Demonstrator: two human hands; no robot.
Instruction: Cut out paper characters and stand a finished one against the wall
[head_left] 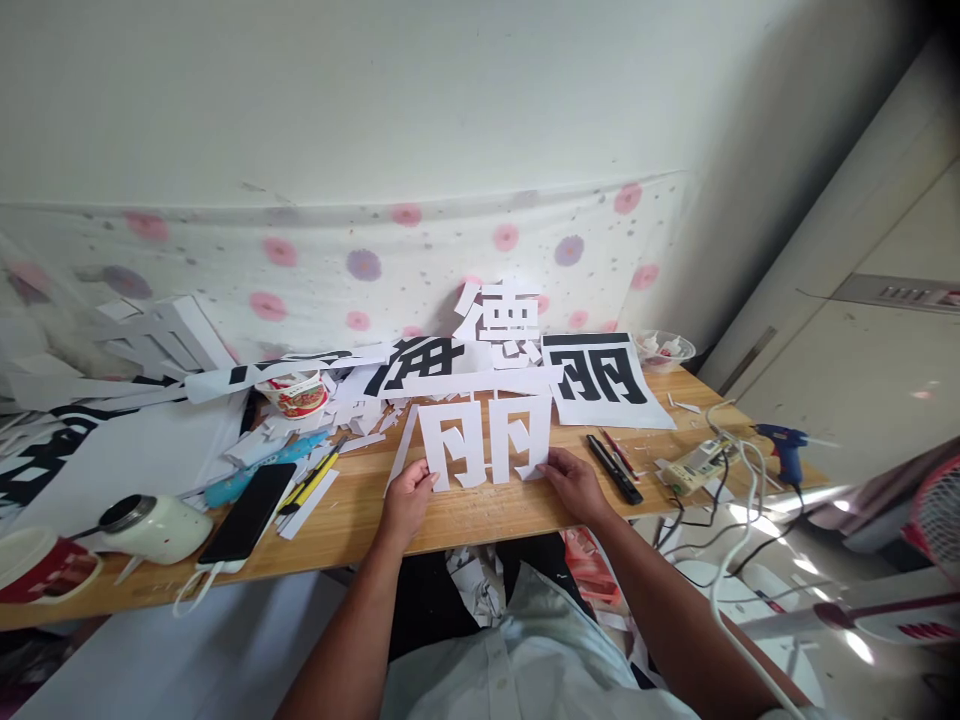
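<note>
A large white cut-out character (484,430) made of foam board stands tilted on the wooden table (480,515). My left hand (409,497) grips its lower left leg with the fingers curled round the edge. My right hand (574,480) pinches its lower right leg. Behind the cut-out lies a printed sheet (604,380) with the same character in black. Another printed sheet (424,365) and a smaller white cut-out character (499,315) lean against the flowered cloth on the wall.
A black phone (247,512), yellow utility knives (311,480), a white jar (154,525) and a noodle cup (300,392) lie left. A black knife (615,468), a power strip (694,468) with cables and a blue glue gun (784,445) lie right. Paper scraps litter the table.
</note>
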